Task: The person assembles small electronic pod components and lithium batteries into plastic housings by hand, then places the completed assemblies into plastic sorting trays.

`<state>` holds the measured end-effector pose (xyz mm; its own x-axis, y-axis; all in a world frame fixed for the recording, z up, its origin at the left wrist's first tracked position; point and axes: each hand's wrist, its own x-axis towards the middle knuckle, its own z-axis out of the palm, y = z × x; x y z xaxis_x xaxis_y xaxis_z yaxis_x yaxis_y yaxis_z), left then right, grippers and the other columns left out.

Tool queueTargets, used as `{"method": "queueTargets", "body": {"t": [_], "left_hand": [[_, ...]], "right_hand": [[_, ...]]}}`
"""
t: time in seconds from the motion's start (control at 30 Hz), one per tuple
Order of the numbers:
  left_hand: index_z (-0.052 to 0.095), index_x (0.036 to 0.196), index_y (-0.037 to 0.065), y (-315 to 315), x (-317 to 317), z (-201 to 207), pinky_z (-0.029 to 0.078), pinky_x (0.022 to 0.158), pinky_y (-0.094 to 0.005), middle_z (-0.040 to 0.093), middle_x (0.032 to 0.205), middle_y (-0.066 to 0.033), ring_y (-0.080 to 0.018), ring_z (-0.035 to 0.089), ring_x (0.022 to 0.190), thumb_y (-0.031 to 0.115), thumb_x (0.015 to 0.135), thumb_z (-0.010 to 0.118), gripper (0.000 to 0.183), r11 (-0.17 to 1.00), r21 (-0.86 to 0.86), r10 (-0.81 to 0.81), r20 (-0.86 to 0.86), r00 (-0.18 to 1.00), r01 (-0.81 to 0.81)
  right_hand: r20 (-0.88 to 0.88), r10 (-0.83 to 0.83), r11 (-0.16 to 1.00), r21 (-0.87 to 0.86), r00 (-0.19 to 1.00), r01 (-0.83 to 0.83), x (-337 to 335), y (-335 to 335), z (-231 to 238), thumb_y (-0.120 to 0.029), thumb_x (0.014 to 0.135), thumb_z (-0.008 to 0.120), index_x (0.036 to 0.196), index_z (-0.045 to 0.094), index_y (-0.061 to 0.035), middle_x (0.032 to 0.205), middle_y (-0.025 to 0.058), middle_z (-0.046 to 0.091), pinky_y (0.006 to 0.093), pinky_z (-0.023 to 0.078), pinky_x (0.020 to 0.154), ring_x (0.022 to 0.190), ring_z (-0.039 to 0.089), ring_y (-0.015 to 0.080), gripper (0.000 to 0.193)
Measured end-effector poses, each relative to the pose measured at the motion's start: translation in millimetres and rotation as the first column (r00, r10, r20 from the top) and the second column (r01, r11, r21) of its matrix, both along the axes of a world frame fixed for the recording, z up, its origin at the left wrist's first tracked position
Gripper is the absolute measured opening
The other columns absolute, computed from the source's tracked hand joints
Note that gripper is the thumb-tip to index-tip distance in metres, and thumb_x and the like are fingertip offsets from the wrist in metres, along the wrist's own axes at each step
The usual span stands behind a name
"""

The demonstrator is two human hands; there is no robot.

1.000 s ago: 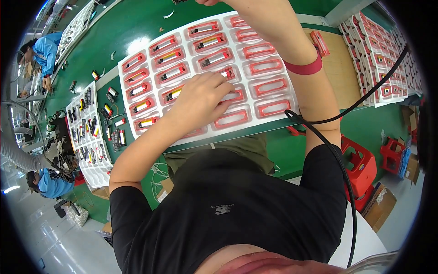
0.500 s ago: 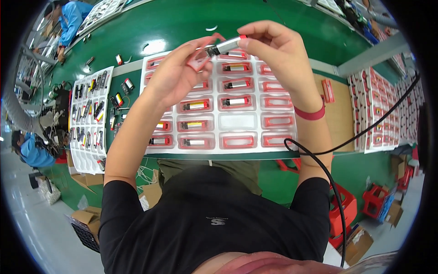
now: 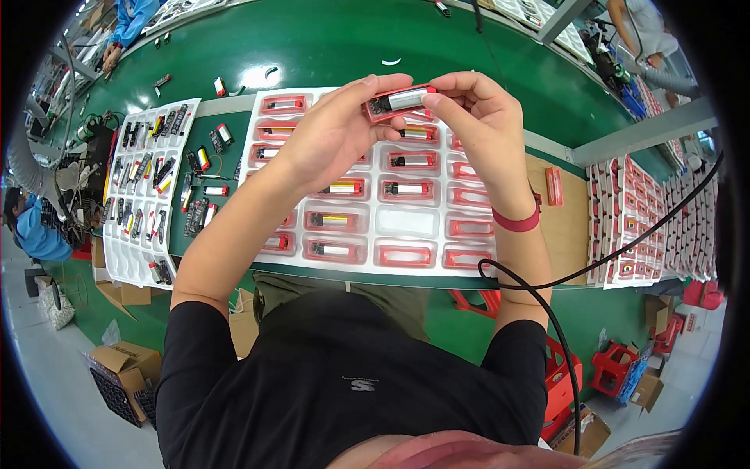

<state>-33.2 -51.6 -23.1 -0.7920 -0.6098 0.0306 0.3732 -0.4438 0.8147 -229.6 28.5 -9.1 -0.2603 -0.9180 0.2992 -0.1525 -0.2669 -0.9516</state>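
Above the white tray (image 3: 406, 223), both my hands hold a red plastic case (image 3: 378, 117) with a silver battery cell (image 3: 408, 98) and its dark circuit board lying in it. My left hand (image 3: 332, 133) grips the case's left end between thumb and fingers. At the other end, my right hand (image 3: 486, 129) has its thumb on the cell and fingers behind the case. Below, the tray's pockets hold several red cases, many with cells inside, others with none visible; one pocket in the near row area is bare. My hands and forearms cover part of the tray.
A second white tray (image 3: 129, 262) with battery assemblies lies at left, loose cells (image 3: 224, 134) beside it. At right are a brown board (image 3: 569, 242), a lone red case (image 3: 554, 186) and stacked filled trays (image 3: 625, 227). A black cable (image 3: 617, 250) crosses near my right forearm.
The cell, held at an angle outside the case before, now lies in the red case. My hands have come closer together. The view has shifted slightly.
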Motion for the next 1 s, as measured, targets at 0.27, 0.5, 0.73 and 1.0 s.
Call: {"method": "queueTargets", "body": {"t": [0.27, 0.5, 0.73, 1.0], "left_hand": [[0.053, 0.142, -0.006, 4.2, 5.3, 3.1, 0.05, 0.086, -0.0317, 0.063, 0.117, -0.0084, -0.0152, 0.058, 0.096, 0.019, 0.107, 0.054, 0.043, 0.996, -0.05, 0.083, 0.046, 0.996, -0.08], [0.058, 0.137, 0.004, 5.0, -8.1, -12.5, 0.054, 0.081, -0.0291, 0.068, 0.11, -0.006, -0.0112, 0.064, 0.094, 0.01, 0.1, 0.058, 0.037, 0.799, -0.587, 0.241, 0.119, 0.963, -0.127], [0.063, 0.125, 0.002, -7.7, 13.6, -18.0, 0.054, 0.084, -0.0411, 0.068, 0.105, -0.0185, -0.0344, 0.067, 0.096, 0.006, 0.093, 0.061, 0.032, 0.285, -0.946, 0.52, 0.018, 0.854, -0.154], [0.068, 0.118, 0.0, 4.3, 23.6, -6.3, 0.056, 0.082, -0.0422, 0.07, 0.106, -0.0179, -0.0347, 0.069, 0.094, 0.002, 0.089, 0.061, 0.03, 0.309, -0.898, 0.469, -0.142, 0.872, -0.313]], "right_hand": [[-0.192, -0.063, 0.996, -0.077, 0.979, 0.049, 6.8, -2.2, -8.0, -0.009, 0.088, 0.079, 0.108, 0.074, -0.0015, 0.098, 0.0065, 0.072, 0.0222, 0.052, 0.071, 0.085, 0.066, 0.0102, 0.022], [0.007, 0.105, 0.993, 0.047, 0.994, -0.105, -9.4, -4.2, -11.9, 0.0, 0.098, 0.067, 0.133, 0.06, 0.0063, 0.125, 0.0126, 0.064, 0.0254, 0.053, 0.092, 0.109, 0.065, 0.0153, 0.037], [-0.53, 0.031, 0.982, -0.14, 0.847, -0.124, -6.4, -5.7, -13.4, 0.004, 0.096, 0.065, 0.124, 0.065, 0.0035, 0.117, 0.0119, 0.068, 0.0289, 0.053, 0.091, 0.106, 0.065, 0.0178, 0.028], [-0.363, 0.019, 0.979, -0.184, 0.932, -0.092, 12.3, 4.7, -15.8, 0.004, 0.099, 0.061, 0.122, 0.063, 0.0035, 0.121, 0.0107, 0.064, 0.0308, 0.051, 0.096, 0.109, 0.064, 0.0179, 0.023]]}}
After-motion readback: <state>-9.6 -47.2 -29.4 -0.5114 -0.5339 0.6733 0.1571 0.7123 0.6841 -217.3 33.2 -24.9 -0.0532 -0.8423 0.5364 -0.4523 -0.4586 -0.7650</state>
